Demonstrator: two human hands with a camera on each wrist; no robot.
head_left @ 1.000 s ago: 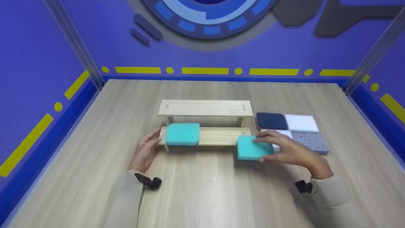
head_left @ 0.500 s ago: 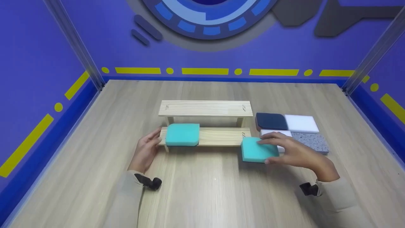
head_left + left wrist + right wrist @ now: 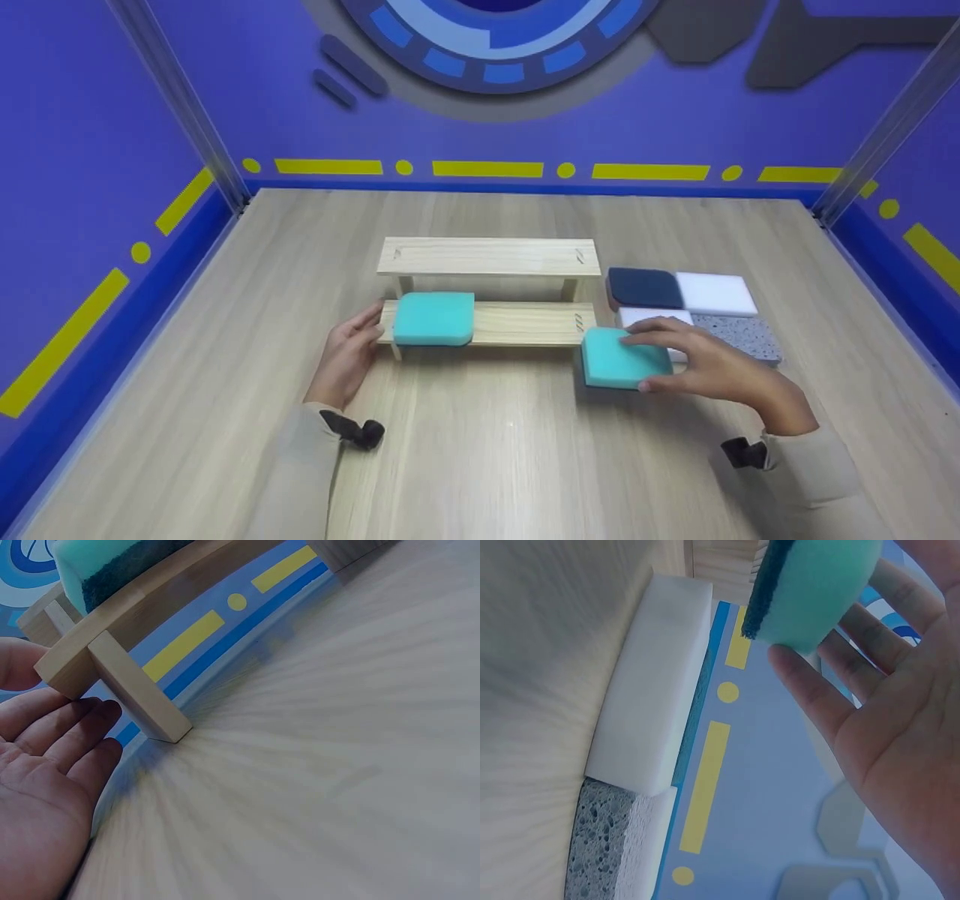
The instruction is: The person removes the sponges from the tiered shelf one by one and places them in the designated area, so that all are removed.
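Note:
A two-step wooden rack (image 3: 532, 322) stands mid-table. On the left of its lower step lies a teal sponge (image 3: 433, 319) with a dark scouring layer underneath. My left hand (image 3: 346, 356) holds the left end of that step, thumb and fingertips against the board in the left wrist view. My right hand (image 3: 705, 364) pinches a second teal sponge (image 3: 619, 358) by its right side, between thumb and fingers. This sponge is held off the table, in front of the step's right end, its dark scouring layer (image 3: 767, 592) showing in the right wrist view.
Right of the rack, several blocks lie together: a dark-topped sponge (image 3: 645, 288), a white block (image 3: 716, 292), a speckled grey sponge (image 3: 736, 336) and another white block (image 3: 656, 316), partly hidden by my right hand. Blue panels (image 3: 480, 139) wall the table's back and sides.
My right hand has moved rightward and slightly toward me with the teal sponge, away from the lower step's right end. The left hand and the other sponge stay put.

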